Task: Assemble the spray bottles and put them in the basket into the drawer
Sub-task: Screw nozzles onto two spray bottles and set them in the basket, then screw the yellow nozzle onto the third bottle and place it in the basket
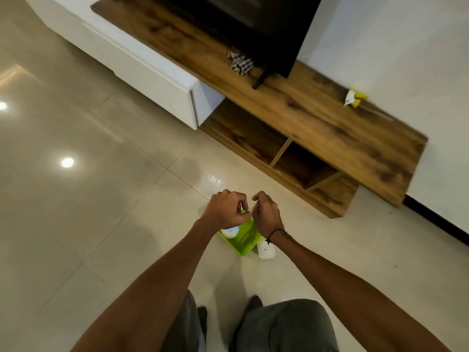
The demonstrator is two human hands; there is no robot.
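Observation:
Both my hands are held close together above a lime-green basket [245,237] that stands on the floor. My left hand [225,212] and my right hand [266,214] have their fingers curled and pinch a thin white tube [240,206] between them; most of it is hidden. A white bottle [229,233] lies inside the basket at its left end. A second white bottle [266,250] lies on the floor, touching the basket's right side. A yellow-and-white spray head [354,97] lies far off on the wooden console top.
A low wooden TV console [317,123] with open shelves runs along the wall. A white drawer [162,82] sticks out from it on the left. A dark TV [266,29] and a striped object [241,62] stand on top. Glossy tiled floor [88,199] surrounds my legs.

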